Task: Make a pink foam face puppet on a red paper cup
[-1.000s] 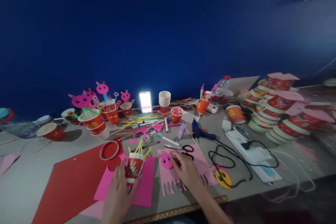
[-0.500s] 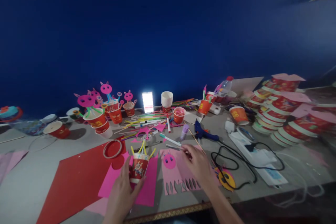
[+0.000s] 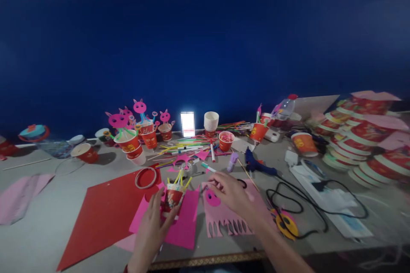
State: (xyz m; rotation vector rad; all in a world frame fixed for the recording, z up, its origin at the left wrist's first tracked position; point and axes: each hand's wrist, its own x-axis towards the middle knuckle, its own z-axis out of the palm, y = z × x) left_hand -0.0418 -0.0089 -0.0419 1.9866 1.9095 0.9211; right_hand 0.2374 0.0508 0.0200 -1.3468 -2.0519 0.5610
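My left hand [image 3: 153,219] is curled round the side of a red and white paper cup [image 3: 174,195], which stands on bright pink sheets. Yellow strips stick up out of the cup. My right hand [image 3: 228,191] is over a light pink sheet [image 3: 233,217] with a row of slits cut along its lower part. Its fingers are drawn together at the upper edge of a bright pink paper face [image 3: 212,197]; what lies between them is hidden. A black loop like a scissor handle [image 3: 242,184] shows beside the right hand.
A red sheet [image 3: 102,217] and a tape roll [image 3: 145,178] lie left. Behind are pens [image 3: 212,151], paper cups with pink faces [image 3: 127,140] and a blue glue gun [image 3: 258,164]. On the right are a cable, a power strip [image 3: 333,204] and stacked cups [image 3: 349,140].
My right hand has moved down and left onto the pink paper face, uncovering the black loop. My left hand remains at the cup. The whole view has shifted a little.
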